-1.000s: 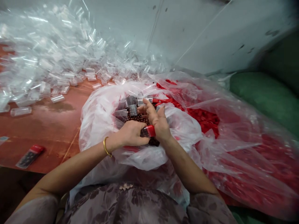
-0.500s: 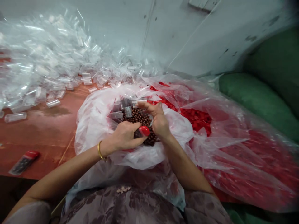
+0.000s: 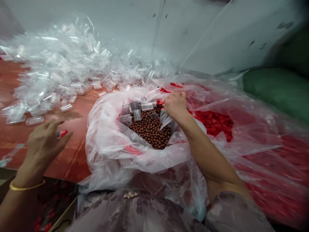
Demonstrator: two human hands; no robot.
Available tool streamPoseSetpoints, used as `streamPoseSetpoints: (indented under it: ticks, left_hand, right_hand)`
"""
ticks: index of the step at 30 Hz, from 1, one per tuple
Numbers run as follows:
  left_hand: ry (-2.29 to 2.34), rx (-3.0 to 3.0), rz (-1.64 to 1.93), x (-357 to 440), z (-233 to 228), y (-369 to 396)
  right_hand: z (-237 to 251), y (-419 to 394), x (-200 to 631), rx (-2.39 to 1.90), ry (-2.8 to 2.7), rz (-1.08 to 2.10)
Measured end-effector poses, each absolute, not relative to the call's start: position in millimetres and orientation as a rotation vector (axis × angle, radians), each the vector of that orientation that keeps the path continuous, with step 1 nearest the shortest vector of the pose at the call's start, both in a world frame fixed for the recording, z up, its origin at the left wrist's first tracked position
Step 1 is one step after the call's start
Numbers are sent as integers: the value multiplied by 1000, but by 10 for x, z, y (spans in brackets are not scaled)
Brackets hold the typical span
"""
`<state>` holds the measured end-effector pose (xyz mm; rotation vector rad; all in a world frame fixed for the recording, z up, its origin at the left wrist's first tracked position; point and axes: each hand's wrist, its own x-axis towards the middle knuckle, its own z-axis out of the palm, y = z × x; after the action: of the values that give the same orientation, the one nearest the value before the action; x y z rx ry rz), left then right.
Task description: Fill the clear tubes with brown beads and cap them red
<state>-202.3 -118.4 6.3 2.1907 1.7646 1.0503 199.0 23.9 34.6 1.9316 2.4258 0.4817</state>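
My left hand (image 3: 43, 145) is out over the red-brown table at the left, fingers curled on a small tube with a red cap (image 3: 61, 133); it is blurred. My right hand (image 3: 175, 103) reaches past a plastic bag of small brown balls (image 3: 151, 130) to the edge of a clear bag of red caps (image 3: 210, 120), fingers closed; what it pinches is hidden. Several empty clear tubes (image 3: 136, 113) stick up among the balls at the bag's far side.
A big heap of empty clear tubes (image 3: 60, 71) covers the table's far left. A grey wall (image 3: 193, 29) stands behind. A green sack (image 3: 280, 90) lies at the right. A box holding red-capped tubes (image 3: 51, 211) sits low at the left.
My left hand has carried the capped tube from over the ball bag out to the left. My right hand has moved up and away to the red caps.
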Motion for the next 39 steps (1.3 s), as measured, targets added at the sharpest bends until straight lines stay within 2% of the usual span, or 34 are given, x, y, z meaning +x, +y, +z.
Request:
streamPoseSetpoints:
  ticks: [3, 5, 6, 8, 10, 12, 15, 23, 28, 33, 36, 39]
  left_hand:
    - [1748, 2526, 1014, -1503, 176, -1014]
    - [1626, 2679, 680, -1124, 232, -859]
    - [1612, 2721, 474, -956, 259, -781]
    - [1637, 2731, 118, -690, 311, -642]
    - [1697, 2685, -103, -523, 356, -542]
    - [1739, 2636, -224, -428, 376, -481]
    - [1664, 2656, -287, -362, 342, -428]
    - [1333, 2681, -64, -395, 262, -211]
    - [1104, 2836, -294, -288, 369, -190]
    - [1045, 2852, -416, 90, 214, -205]
    - [1151, 2739, -241, 240, 59, -183]
    - [1235, 2531, 100, 237, -68, -129]
  right_hand:
    - [386, 114, 2001, 2196, 2517, 479]
    - [375, -43, 2008, 2443, 2667, 314]
    - [354, -137, 2006, 2547, 2768, 133]
    - [280, -330, 1985, 2677, 2951, -431]
    - [180, -491, 1945, 2694, 3001, -1096]
    - [70, -586, 1896, 2663, 2922, -1629]
    - [-71, -607, 1834, 2613, 2761, -2050]
    - [-195, -582, 1866, 2587, 2734, -2269]
    - [-221, -608, 1895, 2594, 2760, -2258]
    - [-211, -630, 1894, 2624, 2745, -2255]
    - [-207, -642, 1899, 2617, 2717, -2278]
    - [-204, -647, 1910, 2570, 2675, -2358]
